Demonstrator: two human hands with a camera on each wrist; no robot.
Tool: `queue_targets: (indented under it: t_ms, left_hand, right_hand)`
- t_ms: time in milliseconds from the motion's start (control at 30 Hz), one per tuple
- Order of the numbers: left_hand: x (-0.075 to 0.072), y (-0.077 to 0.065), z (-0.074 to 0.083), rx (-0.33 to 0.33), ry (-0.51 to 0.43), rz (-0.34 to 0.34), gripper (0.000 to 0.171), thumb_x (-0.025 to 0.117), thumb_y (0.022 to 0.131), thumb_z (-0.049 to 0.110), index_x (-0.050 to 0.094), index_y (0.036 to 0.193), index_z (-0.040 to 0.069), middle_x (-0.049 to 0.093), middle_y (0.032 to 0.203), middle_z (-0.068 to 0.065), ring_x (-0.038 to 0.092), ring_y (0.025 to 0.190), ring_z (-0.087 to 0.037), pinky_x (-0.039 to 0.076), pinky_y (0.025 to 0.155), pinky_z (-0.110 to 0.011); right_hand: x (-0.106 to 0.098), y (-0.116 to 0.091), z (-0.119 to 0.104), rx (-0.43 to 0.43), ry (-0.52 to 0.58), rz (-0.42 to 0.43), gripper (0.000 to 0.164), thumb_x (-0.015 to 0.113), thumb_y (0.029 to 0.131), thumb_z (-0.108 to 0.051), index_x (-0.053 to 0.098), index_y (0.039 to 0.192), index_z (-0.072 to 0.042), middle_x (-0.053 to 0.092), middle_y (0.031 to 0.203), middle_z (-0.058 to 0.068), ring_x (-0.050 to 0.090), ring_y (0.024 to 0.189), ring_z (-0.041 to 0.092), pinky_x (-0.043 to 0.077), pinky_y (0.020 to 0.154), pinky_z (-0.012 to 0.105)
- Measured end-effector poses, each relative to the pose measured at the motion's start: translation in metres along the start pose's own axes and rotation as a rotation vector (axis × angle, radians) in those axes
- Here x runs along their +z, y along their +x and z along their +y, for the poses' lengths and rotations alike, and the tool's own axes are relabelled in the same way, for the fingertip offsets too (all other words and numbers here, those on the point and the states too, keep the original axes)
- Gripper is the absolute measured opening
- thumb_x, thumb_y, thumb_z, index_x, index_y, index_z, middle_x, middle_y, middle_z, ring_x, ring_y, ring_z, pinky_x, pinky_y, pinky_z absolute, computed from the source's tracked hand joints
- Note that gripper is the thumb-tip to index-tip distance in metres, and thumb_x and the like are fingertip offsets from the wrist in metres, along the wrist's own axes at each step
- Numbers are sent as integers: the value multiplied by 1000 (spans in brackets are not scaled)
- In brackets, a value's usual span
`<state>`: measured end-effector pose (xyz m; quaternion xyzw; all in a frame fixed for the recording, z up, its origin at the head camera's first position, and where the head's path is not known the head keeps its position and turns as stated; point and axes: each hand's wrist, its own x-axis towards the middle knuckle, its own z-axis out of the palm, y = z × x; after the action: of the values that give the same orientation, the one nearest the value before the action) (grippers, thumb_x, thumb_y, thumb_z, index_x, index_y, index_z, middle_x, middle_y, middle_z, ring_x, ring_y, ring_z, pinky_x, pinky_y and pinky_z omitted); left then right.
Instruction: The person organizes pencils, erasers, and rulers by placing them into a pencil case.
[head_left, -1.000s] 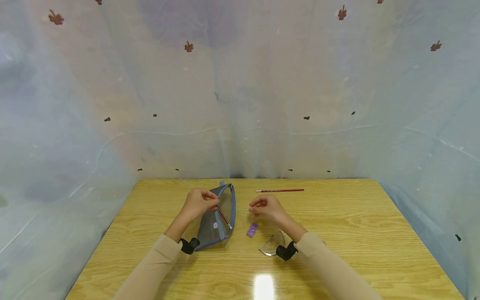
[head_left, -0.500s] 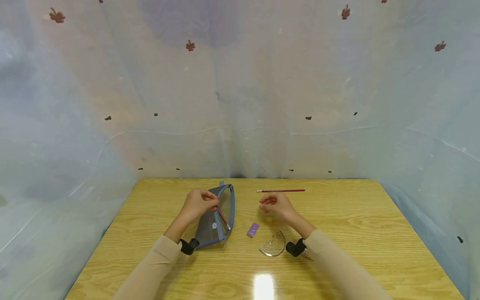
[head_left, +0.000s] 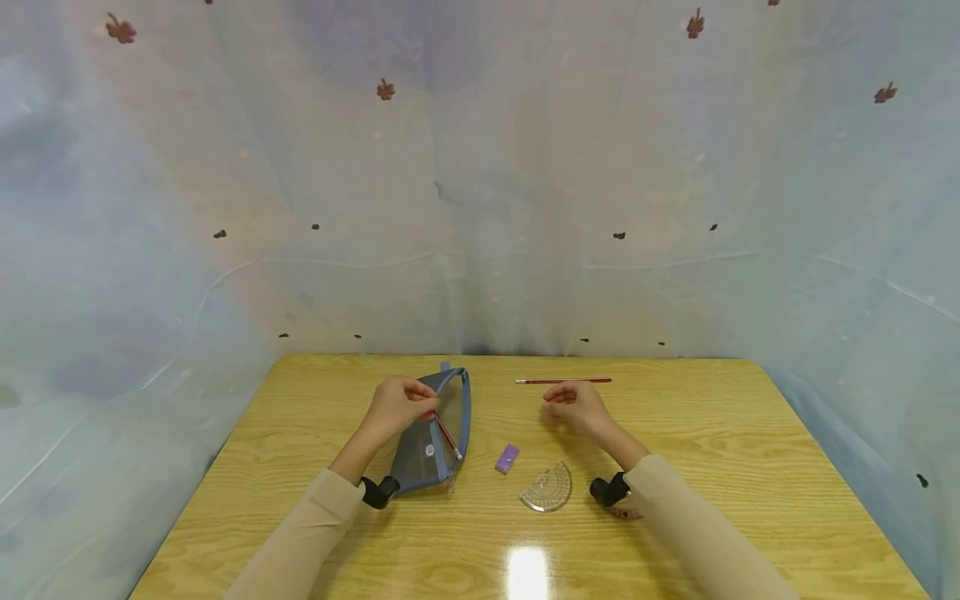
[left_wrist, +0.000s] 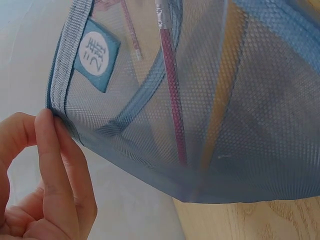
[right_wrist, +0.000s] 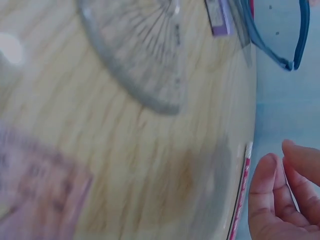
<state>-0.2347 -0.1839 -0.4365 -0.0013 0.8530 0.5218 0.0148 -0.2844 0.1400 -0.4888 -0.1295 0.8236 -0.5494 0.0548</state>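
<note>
Over the last second the right hand has shifted to the person's right, from above the eraser, close by the pouch, to a place by the loose pencil at the far side of the bench. Its fingers are loosely curled with the thumb set close to them; nothing is seen held, and the right wrist view shows the loose pencil beside them with no grip made. Height above the bench cannot be told. The left hand has not shifted: its fingers and thumb pinch the pouch at the edge of its mouth, which gapes toward the right hand. The pouch is of grey-blue mesh; one pencil with a silver end, the inner pencil, lies aslant within it. The eraser, purple, and the protractor, clear, lie where they lay, outside the pouch, the protractor nearer the person. The withdrawn forearm has exposed more of a pinkish plastic piece, partly hidden in the head view; its full outline cannot be confirmed. In this inspector's judgement, the change leaves the pouch steadied by one hand alone and the other unburdened, with the loose pencil the nearest article to it.
</note>
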Motion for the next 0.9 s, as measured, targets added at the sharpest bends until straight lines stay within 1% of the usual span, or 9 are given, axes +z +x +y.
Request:
queue_targets:
  t_ms: [133,200,300,433,533,667,767,900]
  left_hand:
    - [0,-1,0,-3,2,0,9,75,88,5,74,93,-2,72,82,-11,72,67,-20,62,67,-34]
    - [0,-1,0,-5,2,0,9,75,88,5,74,92,-2,72,82,-12,72,67,-20,62,67,-33]
    - [0,-1,0,-6,-4,-2,9,75,88,5,74,92,-2,72,82,-12,72,67,-20,62,67,-33]
    - [0,-1,-1,1,-10,-1,9,75,88,4,74,92,-3,72,80,-10,72,67,-21,62,66,-35]
    - [1,0,-2,13,-3,1,8,75,88,4,74,92,-2,72,79,-9,72,67,-21,62,66,-35]
    - [2,2,-4,18,9,3,7,75,88,5,74,92,-1,71,79,-7,71,67,-20,62,65,-34]
    - [2,3,-4,13,6,3,7,75,88,5,74,92,-1,71,79,-7,71,67,-20,62,65,-34]
    - [3,5,-5,10,-3,0,8,75,88,5,74,92,-2,71,80,-8,71,68,-20,62,66,-34]
  right_hand:
    - [-5,-1,4,20,1,2,19,70,90,4,66,105,16,70,94,21,67,84,35,60,69,38]
    - [-8,-1,5,16,12,0,19,69,91,4,65,105,17,69,95,24,67,85,39,60,69,43]
    - [-11,-1,7,7,15,0,20,68,92,4,64,106,18,68,96,26,66,87,43,60,70,46]
    - [-17,1,10,2,-42,28,19,70,91,1,66,105,14,69,96,22,67,88,36,59,75,40]
    - [-21,3,14,-12,-96,45,18,71,91,1,67,105,12,69,97,20,67,88,31,58,77,38]
    - [-27,5,19,-9,-101,54,18,69,92,1,67,105,13,69,97,21,67,85,33,60,72,40]
    - [-30,6,24,-3,-112,77,17,70,92,1,68,104,11,69,95,20,67,84,32,60,70,37]
    - [-35,8,29,-22,-167,102,16,72,91,-1,69,103,9,69,95,16,66,86,30,58,74,36]
